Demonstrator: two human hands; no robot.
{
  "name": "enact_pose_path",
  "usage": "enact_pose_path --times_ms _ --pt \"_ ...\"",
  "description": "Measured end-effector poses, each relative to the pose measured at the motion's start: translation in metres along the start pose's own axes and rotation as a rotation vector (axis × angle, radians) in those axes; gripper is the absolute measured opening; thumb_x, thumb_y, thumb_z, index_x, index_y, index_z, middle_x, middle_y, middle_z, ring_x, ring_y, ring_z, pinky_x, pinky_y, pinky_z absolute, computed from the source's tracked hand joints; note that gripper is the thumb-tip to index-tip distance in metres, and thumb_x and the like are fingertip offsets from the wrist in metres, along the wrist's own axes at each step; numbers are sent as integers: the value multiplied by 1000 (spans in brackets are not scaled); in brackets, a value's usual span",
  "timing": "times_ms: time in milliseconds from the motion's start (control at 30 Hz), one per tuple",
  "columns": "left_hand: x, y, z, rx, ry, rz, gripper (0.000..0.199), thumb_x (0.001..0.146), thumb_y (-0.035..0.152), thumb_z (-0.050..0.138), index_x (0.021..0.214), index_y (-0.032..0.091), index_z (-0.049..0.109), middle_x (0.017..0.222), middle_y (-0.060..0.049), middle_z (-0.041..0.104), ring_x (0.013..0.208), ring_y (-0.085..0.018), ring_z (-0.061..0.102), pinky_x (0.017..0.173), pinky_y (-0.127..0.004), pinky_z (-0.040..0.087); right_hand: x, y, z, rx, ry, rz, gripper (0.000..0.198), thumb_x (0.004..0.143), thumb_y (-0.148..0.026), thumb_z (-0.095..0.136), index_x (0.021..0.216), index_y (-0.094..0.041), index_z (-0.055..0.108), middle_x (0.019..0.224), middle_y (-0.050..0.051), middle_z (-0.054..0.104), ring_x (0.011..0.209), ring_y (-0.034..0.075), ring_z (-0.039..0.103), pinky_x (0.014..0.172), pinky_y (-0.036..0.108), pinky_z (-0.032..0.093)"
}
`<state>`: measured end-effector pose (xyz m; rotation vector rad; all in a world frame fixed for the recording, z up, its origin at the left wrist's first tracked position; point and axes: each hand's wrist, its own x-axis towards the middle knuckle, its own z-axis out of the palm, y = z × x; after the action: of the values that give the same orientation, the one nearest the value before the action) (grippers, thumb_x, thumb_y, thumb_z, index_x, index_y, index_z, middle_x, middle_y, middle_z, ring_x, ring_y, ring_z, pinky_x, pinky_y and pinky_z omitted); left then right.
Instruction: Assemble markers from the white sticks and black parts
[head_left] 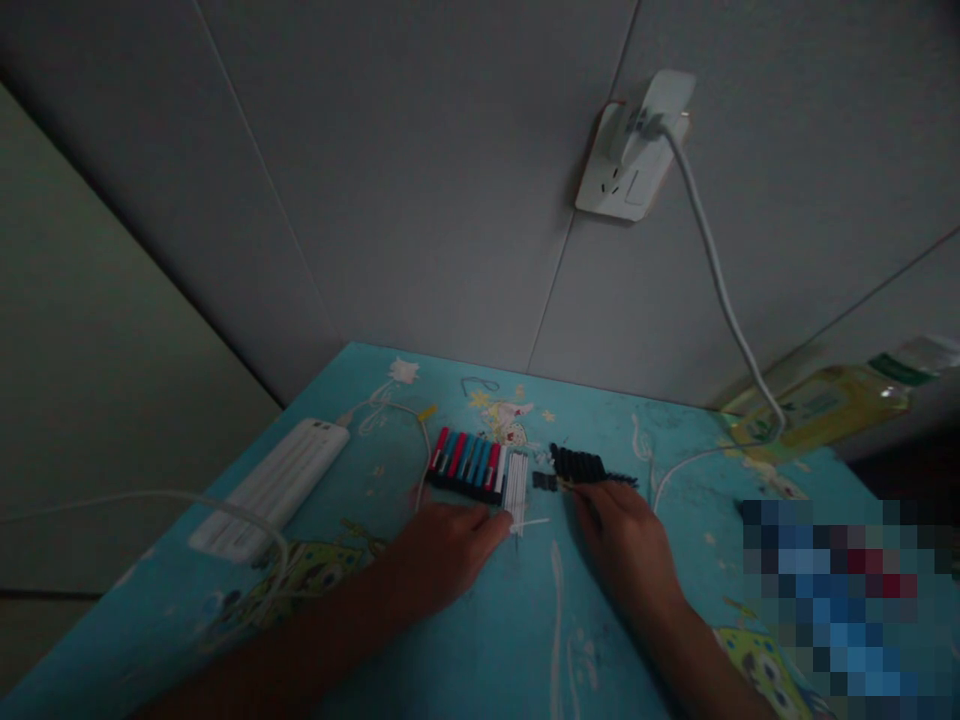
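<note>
Left hand's (454, 540) fingers pinch a slim white stick (535, 521); right hand's (626, 525) finger hold, beside black cylinders (577, 464), is unclear; patterned tabletop (517, 625) opens between.

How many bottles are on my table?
1: the bottle of yellow liquid on the table's right side, near the wall, right of the colored sticks. The blurred patch might hide another.

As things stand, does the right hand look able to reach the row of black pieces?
Probably yes: the right hand is close beside the black pieces, on their near side, and nothing seems to block the way.
</note>
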<state>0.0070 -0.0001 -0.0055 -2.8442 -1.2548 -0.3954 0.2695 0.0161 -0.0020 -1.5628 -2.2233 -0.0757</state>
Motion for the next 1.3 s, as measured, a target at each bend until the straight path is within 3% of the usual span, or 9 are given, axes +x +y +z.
enact_pose_path --times_ms 233,900,1100,1300 --pt "0 0 3 -20 6 24 21 97 19 49 115 20 59 77 -2 65 65 -18 64 58 -28 45 2 -11 1 -154 -49 -19 17 97 -23 52 92 -20 68 81 7 65 84 25 58 78 38 41" --pt "0 2 2 -14 -81 -11 20 98 21 50 116 23 60 79 -1 68 67 -19 67 59 -29 48 7 -11 2 -41 -50 -21 17 98 -27 54 98 -19 69 85 7 67 84 24 59 80 38 43" --pt "2 1 0 -47 -22 -69 19 98 20 50 114 22 60 81 -2 70 68 -19 68 62 -30 50 -4 -24 -11 222 37 -225 21 98 -25 54 114 -18 65 89 8 67 83 21 59 78 36 45" --pt "0 6 -4 -120 47 -23 25 101 23 43 121 20 58 80 -4 69 68 -18 68 61 -29 51 -10 -48 -7 166 9 -381 29 99 -17 50 126 -16 60 77 4 65 70 18 57 69 34 43"
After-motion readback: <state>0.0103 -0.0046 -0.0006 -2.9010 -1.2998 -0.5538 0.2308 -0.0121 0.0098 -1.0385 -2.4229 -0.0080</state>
